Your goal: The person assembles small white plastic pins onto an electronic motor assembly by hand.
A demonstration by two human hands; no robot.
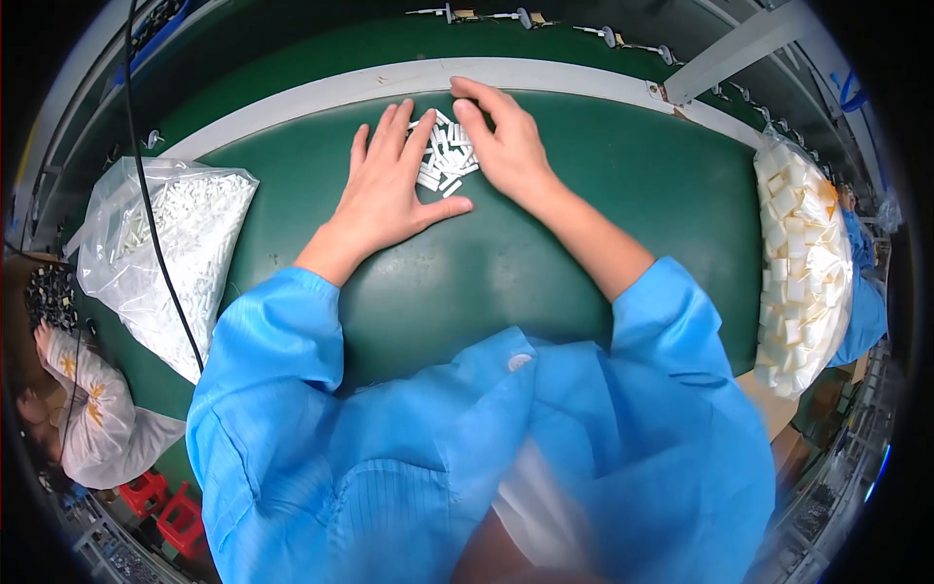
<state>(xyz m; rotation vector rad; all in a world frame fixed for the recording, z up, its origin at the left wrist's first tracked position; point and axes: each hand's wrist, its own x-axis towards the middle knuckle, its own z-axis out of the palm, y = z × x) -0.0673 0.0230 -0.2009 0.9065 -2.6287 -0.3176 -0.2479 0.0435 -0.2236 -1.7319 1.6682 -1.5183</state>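
A small heap of short white tube-like pieces [446, 161] lies on the green work surface [467, 282], close to the white rail at its far side. My left hand [387, 183] rests flat at the heap's left edge, fingers spread and thumb stretched out below the pieces. On the right side my right hand [506, 141] stands on edge, curved around the heap, its thumb and fingers apart. Nothing shows in either palm, though the inner side of the right hand is partly hidden. A few pieces lie right beside the left fingers.
A clear plastic bag [180, 243] full of similar white pieces stands at left, a black cable [146, 195] hanging before it. At right sits a bag of cream-coloured blocks [800, 263]. Beyond the white rail [389, 80], small parts line a green belt. Co-workers sit at both sides.
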